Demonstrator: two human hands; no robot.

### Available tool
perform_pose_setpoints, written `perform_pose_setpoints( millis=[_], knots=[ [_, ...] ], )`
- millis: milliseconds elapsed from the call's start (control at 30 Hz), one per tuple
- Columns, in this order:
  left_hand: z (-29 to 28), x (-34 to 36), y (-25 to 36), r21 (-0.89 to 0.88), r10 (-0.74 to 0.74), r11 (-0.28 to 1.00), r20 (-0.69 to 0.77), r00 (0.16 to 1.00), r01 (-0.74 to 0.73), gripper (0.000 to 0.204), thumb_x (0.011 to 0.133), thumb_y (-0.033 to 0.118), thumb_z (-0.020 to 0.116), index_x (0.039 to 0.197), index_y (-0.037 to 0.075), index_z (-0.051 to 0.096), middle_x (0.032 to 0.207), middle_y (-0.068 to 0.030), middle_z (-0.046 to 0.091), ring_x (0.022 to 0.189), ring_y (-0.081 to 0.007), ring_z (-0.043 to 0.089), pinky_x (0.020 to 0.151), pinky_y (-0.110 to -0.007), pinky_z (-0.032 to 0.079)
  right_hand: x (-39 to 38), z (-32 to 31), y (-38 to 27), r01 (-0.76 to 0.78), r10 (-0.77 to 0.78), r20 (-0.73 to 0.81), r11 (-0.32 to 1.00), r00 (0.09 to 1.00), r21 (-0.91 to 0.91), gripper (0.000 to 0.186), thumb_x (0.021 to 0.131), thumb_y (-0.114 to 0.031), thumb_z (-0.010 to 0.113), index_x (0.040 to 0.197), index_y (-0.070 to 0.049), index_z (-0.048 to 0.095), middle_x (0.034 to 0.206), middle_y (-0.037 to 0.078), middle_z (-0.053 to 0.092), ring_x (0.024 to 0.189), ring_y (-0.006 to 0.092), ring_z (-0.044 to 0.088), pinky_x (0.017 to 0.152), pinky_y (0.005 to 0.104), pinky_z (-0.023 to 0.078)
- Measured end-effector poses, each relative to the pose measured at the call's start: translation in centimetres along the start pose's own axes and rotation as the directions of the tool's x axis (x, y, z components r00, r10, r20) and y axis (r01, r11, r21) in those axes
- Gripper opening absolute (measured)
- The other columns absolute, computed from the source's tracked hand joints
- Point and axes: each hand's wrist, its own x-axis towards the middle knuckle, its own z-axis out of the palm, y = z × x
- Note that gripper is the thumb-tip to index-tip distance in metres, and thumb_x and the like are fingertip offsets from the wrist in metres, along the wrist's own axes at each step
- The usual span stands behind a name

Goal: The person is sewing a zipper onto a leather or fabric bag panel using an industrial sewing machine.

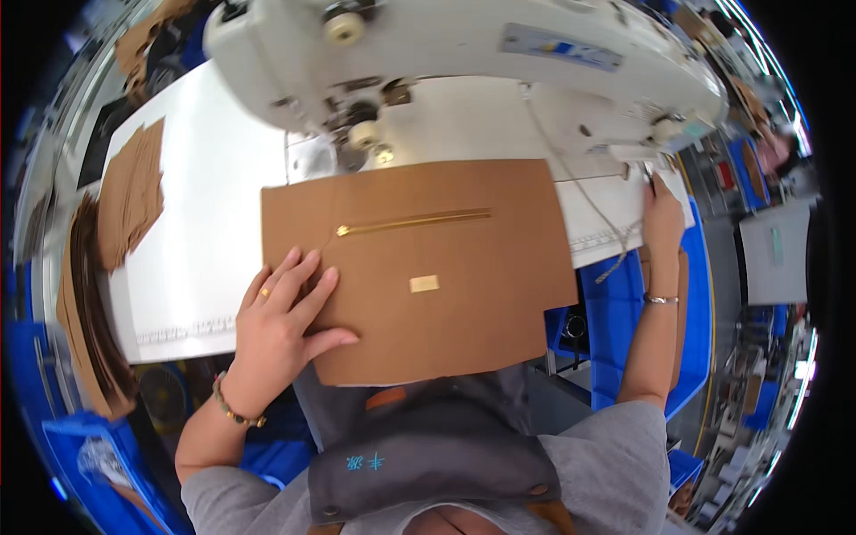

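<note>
A brown fabric panel (481, 303) with a gold zipper (415, 218) and a small pale patch (423, 283) lies on the white table (187, 276), in front of the sewing machine (446, 36). My left hand (290, 321) rests on the panel's left part, fingers spread. To the right of the panel, my right hand (662, 214) is closed at the right end of the table, below the machine; what its fingers hold is too small to name. A cord (571, 174) hangs from the machine across the tabletop.
Brown pieces (129, 196) lie on the table's left, with a thicker stack (94, 321) over its edge. A blue bin (611, 348) stands under my right arm, another blue bin (67, 437) at lower left. A person (776, 147) is in the right background.
</note>
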Motion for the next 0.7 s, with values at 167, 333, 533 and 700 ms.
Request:
perform_pose_setpoints(
  millis=[167, 333, 533, 700],
  knots=[
    [1.4, -0.1, -0.8, -0.052, 0.021, 0.998, -0.122, 0.992, -0.028, 0.065, 0.076, 0.052, 0.081, 0.128, 0.013, 0.074, 0.139, -0.0094, 0.065, 0.133, -0.0322, 0.059, 0.111, -0.053, 0.045, -2.4, -1.6, 3.4, 0.011, -0.011, -0.009, 1.0, 1.0, -0.001, 0.03, 0.101, -0.02, 0.06, 0.127, -0.011, 0.072, 0.105, 0.023, 0.074, 0.094, 0.0409, 0.072, 0.081, 0.0466, 0.056],
    [1.9, -0.4, -0.9, -0.083, -0.003, 0.997, -0.155, 0.988, -0.01, 0.065, 0.076, 0.054, 0.08, 0.129, 0.016, 0.074, 0.139, -0.0095, 0.066, 0.134, -0.0333, 0.059, 0.114, -0.053, 0.043, -5.8, -6.5, -3.7, 0.04, -0.002, -0.077, 0.868, 0.997, 0.495, 0.027, 0.103, -0.015, 0.059, 0.126, -0.004, 0.068, 0.104, 0.014, 0.073, 0.09, 0.0224, 0.07, 0.08, 0.0367, 0.054],
    [1.8, -0.3, -0.9, -0.1, 0.004, 0.995, -0.18, 0.984, -0.023, 0.063, 0.075, 0.053, 0.081, 0.126, 0.016, 0.076, 0.137, -0.009, 0.066, 0.132, -0.0328, 0.06, 0.113, -0.053, 0.044, -7.4, -6.5, -22.7, 0.599, -0.692, -0.092, 0.542, 0.716, 0.589, 0.023, 0.097, -0.017, 0.067, 0.117, -0.007, 0.062, 0.103, 0.01, 0.067, 0.089, 0.0274, 0.069, 0.074, 0.0377, 0.055],
    [1.7, -0.2, -0.9, -0.121, 0.005, 0.992, -0.186, 0.982, -0.028, 0.062, 0.073, 0.052, 0.083, 0.123, 0.017, 0.077, 0.135, -0.0091, 0.067, 0.131, -0.0328, 0.061, 0.112, -0.053, 0.045, -6.9, -4.8, -30.8, 0.798, -0.87, -0.167, 0.328, 0.463, 0.506, 0.016, 0.097, -0.021, 0.065, 0.105, -0.009, 0.06, 0.093, 0.008, 0.063, 0.083, 0.0287, 0.067, 0.068, 0.0422, 0.055]
  ],
)
